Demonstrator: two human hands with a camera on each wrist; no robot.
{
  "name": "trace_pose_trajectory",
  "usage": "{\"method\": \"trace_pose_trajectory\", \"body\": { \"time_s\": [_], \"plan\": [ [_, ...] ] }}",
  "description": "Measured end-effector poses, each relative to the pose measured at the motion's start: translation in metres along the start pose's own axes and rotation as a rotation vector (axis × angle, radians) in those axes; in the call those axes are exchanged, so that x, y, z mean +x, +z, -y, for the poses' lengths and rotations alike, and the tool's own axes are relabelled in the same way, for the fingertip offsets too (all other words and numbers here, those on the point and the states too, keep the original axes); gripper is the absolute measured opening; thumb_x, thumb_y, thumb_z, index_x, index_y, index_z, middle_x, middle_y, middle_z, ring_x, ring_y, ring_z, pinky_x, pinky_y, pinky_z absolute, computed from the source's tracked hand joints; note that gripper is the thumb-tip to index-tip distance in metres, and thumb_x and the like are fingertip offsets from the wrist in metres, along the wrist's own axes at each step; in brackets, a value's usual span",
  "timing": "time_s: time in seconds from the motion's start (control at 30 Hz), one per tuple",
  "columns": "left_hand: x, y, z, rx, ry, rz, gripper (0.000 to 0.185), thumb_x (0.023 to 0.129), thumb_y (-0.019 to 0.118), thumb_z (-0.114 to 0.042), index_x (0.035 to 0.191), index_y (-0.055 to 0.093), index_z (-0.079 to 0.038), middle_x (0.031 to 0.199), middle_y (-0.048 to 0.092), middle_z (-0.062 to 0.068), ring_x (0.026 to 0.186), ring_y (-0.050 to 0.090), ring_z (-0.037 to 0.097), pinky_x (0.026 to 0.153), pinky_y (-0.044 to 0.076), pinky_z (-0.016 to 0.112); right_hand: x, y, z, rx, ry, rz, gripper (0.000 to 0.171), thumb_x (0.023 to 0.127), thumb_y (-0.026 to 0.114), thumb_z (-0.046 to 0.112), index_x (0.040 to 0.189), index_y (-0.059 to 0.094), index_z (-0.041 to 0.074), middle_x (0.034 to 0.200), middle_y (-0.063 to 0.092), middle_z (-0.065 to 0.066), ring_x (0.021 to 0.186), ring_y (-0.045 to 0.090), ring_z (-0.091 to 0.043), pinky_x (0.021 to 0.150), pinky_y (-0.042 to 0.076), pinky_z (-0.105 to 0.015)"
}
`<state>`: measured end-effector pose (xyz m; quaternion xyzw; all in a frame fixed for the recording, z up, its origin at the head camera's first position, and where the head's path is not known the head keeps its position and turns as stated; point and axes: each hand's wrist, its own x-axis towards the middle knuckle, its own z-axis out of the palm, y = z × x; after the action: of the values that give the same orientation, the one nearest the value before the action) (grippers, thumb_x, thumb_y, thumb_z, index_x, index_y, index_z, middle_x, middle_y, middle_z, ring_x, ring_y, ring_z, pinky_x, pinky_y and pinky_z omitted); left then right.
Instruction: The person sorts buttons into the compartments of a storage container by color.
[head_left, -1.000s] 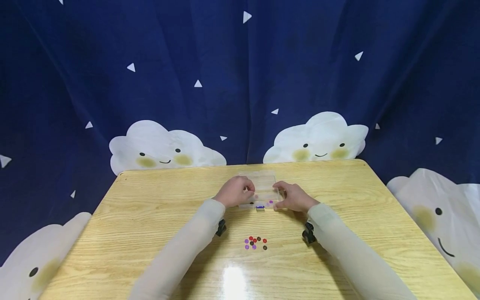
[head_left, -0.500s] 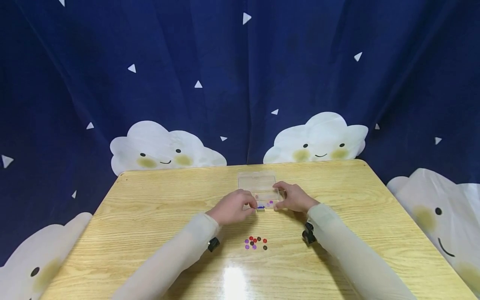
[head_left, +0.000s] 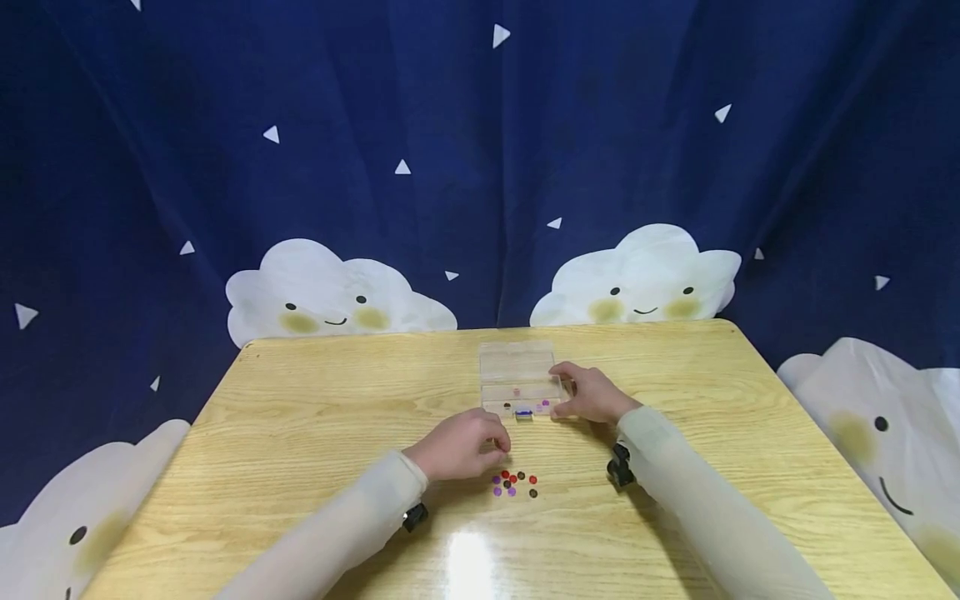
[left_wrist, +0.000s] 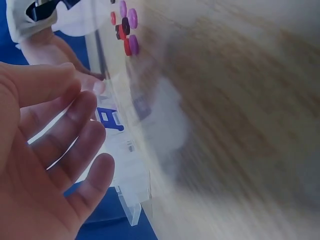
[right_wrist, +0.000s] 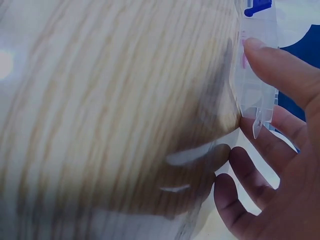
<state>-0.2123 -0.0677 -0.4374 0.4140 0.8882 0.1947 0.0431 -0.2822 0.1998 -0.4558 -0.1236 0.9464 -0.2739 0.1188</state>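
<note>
A clear plastic box [head_left: 491,408] with a blue latch [left_wrist: 109,119] on its front lies toward the back of the table, its lid [head_left: 516,364] tipped back. A few small coloured discs show inside. At its right end my right hand [head_left: 591,396] holds the box, thumb on the front wall and fingers behind, as the right wrist view shows. My left hand [head_left: 461,448] hovers in front of the box, fingers loosely bent and thumb near the index fingertip, with nothing visible between them. Just beyond its fingertips lie several loose red, black and purple discs [left_wrist: 133,45].
The wooden table [head_left: 337,392] stretches to both sides of the box. Behind its far edge hangs a dark blue curtain [head_left: 450,150] with white clouds. Each forearm wears a pale sleeve and a black wrist camera [head_left: 620,467].
My left hand has drawn back from inside the box toward the loose discs, and a black disc now shows in the box's left part. The right hand stays on the box's right end.
</note>
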Motion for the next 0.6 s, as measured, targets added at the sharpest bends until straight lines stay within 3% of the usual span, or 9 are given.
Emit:
{"method": "trace_pose_trajectory", "body": {
  "time_s": [0.6],
  "plan": [
    [-0.001, 0.012, -0.006, -0.003, 0.013, 0.017, 0.008, 0.091, 0.069, -0.022, 0.093, 0.076, -0.020, 0.093, 0.071, -0.011, 0.088, 0.060, 0.002, 0.083, 0.052, 0.019, 0.002, 0.000, -0.003, 0.004, 0.004, 0.007, 0.075, 0.078, 0.084, 0.029, 0.142, 0.048, 0.014, 0.141, 0.055, -0.023, 0.124, 0.055, -0.037, 0.105, 0.045, -0.053]
  ]
}}
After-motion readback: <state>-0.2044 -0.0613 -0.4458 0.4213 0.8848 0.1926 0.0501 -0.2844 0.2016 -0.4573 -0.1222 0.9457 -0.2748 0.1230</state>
